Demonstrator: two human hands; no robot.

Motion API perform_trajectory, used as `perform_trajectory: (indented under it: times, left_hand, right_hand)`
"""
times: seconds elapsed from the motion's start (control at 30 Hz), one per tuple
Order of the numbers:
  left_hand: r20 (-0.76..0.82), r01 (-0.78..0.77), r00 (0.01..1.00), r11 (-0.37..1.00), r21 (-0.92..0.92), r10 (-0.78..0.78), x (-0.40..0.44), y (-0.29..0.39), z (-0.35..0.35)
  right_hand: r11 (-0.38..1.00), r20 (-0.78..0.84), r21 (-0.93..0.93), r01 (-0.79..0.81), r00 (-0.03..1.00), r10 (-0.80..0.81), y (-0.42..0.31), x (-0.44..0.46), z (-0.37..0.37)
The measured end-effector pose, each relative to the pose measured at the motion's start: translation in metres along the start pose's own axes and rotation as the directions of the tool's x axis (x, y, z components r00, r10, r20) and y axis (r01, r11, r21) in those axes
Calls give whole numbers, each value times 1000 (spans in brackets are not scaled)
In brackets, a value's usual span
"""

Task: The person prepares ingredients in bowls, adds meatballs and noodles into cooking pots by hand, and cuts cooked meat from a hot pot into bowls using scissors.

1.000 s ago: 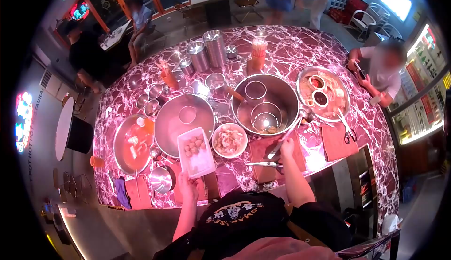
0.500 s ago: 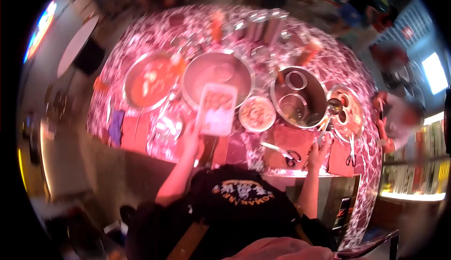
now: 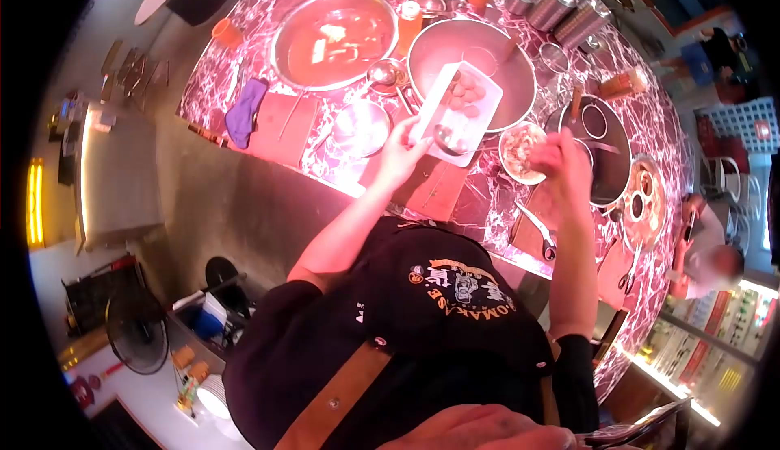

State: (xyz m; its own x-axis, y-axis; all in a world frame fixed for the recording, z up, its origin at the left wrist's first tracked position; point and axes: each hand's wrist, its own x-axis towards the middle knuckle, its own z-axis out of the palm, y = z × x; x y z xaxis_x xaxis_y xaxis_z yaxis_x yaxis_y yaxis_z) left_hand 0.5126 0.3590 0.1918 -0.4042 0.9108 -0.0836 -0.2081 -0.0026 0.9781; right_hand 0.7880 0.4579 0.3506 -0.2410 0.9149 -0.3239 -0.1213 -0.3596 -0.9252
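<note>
In the head view, the left hand (image 3: 400, 151) grips the white tray (image 3: 433, 100) at upper centre; holding it level should steady the round pieces (image 3: 465, 96) inside. The right hand (image 3: 557, 157) is right of centre (blurred; I cannot tell its grip).
</note>
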Motion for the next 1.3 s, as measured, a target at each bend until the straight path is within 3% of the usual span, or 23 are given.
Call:
perform_trajectory:
  times: [0.07,0.17,0.2,0.27,0.43,0.5,0.53,0.57,0.63,0.7,0.9,0.97,1.17,1.3]
  left_hand:
    - [51,-65,997,993,95,60,-8,0,-7]
    - [61,-70,995,996,-56,73,-14,-11,-18]
    - [73,-48,996,999,1,48,-16,-12,-21]
    - [57,-52,997,998,-29,54,-17,-22,-21]
    - [-2,-14,1000,988,-154,14,-17,-18,-12]
    - [-31,22,999,991,-134,-26,-14,-15,-10]
    - [-35,19,999,991,-129,-24,-12,-13,-8]
    - [-49,58,997,990,-125,-65,-11,-12,-6]
    - [-69,98,992,988,-121,-107,-11,-3,0]
    - [-96,155,980,970,-188,-175,-11,5,5]
    - [-166,252,947,958,-139,-274,-6,3,13]
    - [-170,257,944,954,-154,-282,-4,-1,14]
    - [-194,252,937,947,-197,-290,-2,9,8]
    - [-201,216,945,955,-204,-257,-11,7,-17]
  right_hand:
    - [998,12,-43,-43,999,44,7,32,11]
    - [998,14,-61,1,1000,0,-7,61,10]
    - [998,13,-60,-1,1000,2,-10,60,13]
    - [980,43,-167,109,994,-103,-12,58,27]
    - [951,84,-182,251,967,-239,22,51,37]
    - [718,249,-391,576,817,-520,37,48,36]
    - [884,211,-248,397,912,-351,42,48,36]
    - [886,213,-244,395,913,-349,47,47,35]
    - [758,221,-411,507,862,-457,51,39,39]
    - [799,185,-384,463,886,-424,50,37,38]
    - [820,178,-332,467,884,-431,44,39,32]
    - [910,122,-193,367,929,-348,33,44,33]
    - [884,115,-207,419,908,-404,-8,81,30]
    - [913,48,-191,360,933,-357,-12,137,25]
